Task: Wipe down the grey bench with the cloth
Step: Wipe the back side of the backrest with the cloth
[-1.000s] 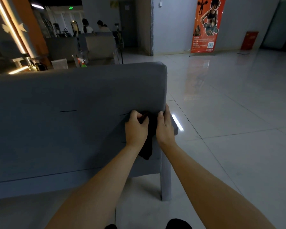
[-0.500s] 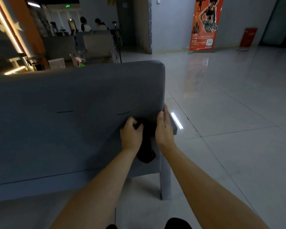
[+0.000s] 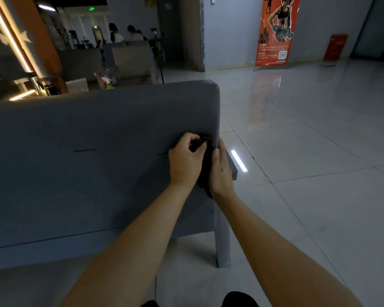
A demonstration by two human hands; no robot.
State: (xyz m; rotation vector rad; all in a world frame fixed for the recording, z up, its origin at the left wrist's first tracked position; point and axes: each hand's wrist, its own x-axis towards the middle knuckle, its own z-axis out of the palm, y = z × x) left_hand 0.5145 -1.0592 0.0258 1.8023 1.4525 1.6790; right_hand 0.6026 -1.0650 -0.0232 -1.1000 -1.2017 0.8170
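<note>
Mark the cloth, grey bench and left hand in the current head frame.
cloth [image 3: 205,173], head view, dark middle strip of the fabric.
grey bench [image 3: 98,140], head view, bare backrest panel.
left hand [image 3: 184,166], head view, back of the hand.

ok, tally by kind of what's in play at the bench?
Hands: 2 (left hand, right hand)
Cloth: 1, dark, between the hands
Bench: 1, grey
Total: 4
</note>
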